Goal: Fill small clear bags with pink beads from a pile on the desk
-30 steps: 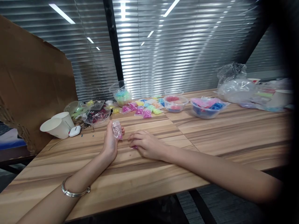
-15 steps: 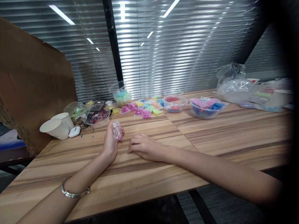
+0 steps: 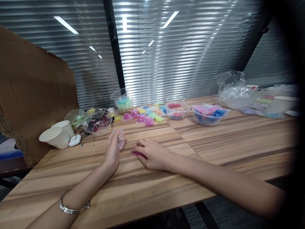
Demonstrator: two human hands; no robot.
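My left hand [image 3: 111, 152] rests on the table with a small clear plastic bag [image 3: 121, 141] held upright between thumb and fingers. The bag looks crumpled and nearly see-through. Just to its right, my right hand [image 3: 152, 154] is closed low over the wood. Under its curled fingers shows a small shiny magenta packet [image 3: 140, 154], mostly covered by the hand. A gap of bare wood separates the two hands. Beyond them lie several small bags of magenta beads [image 3: 149, 121], with yellow, green, blue and orange bags behind.
Clear bowls hold dark beads [image 3: 98, 124], green-blue pieces [image 3: 125, 103], red pieces [image 3: 176, 106], and pink and blue bags [image 3: 207, 111]. White paper cups [image 3: 53, 138] and a white case [image 3: 75, 140] stand left, by a cardboard panel [image 3: 35, 86]. Plastic bags [image 3: 238, 95] crowd the far right.
Magenta material now shows under my right fingers, where none was visible before. The clear bag in my left hand has tilted and looks more crumpled. The view has shifted slightly.
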